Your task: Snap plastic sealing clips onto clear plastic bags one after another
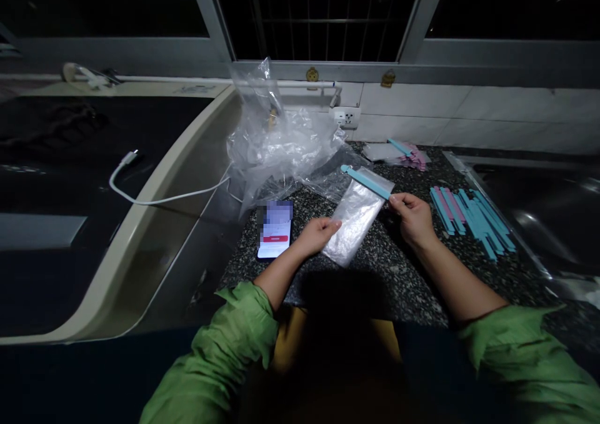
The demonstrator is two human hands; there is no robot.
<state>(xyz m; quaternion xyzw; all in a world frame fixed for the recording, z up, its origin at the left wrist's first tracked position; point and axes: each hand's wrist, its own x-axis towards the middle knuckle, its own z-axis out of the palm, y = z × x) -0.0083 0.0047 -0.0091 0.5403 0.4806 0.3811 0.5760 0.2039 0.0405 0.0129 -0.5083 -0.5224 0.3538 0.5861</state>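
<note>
Between my hands is a clear plastic bag (352, 224), flat and roughly rectangular, tilted over the dark speckled counter. A light blue bag sealing clip (368, 183) lies across its top edge, its knobbed end sticking out at the left. My left hand (320, 234) is closed, pinching the bag's left side between thumb and fingers. At the clip's right end my right hand (413, 219) is closed, thumb and fingertips gripping it. Several loose blue and pink clips (473, 217) lie in a group to the right of my right hand.
A lit phone (274, 231) lies left of my left hand. Crumpled clear plastic bags (285, 146) heap behind it, near a wall socket (347, 118). A small pack with pink and blue clips (412, 157) sits at the wall. A sink (557, 205) borders the right; a dark-topped appliance with a white cable (178, 197) stands left.
</note>
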